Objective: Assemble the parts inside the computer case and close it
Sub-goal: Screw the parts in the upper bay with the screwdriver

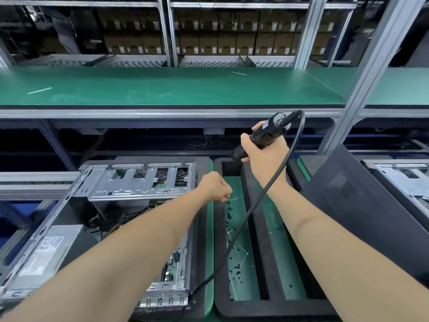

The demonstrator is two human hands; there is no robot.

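Note:
An open computer case (69, 228) lies on its side at the lower left, with a silver drive cage (139, 180), a power supply (44, 254) and cables inside. My right hand (264, 154) grips a black electric screwdriver (267, 131) held above the far end of a black foam tray (262, 252). The screwdriver's black cord (250, 210) loops down across the tray to the case's near corner. My left hand (214, 187) hovers, fingers curled, over the tray's left compartment, where several small black screws (229, 214) lie. Whether it pinches a screw is hidden.
A dark side panel (362, 205) leans at the right of the tray. Another open case (404, 180) sits at the far right. A green shelf (162, 87) runs overhead-front, with an aluminium post (362, 89) at the right and cartons behind.

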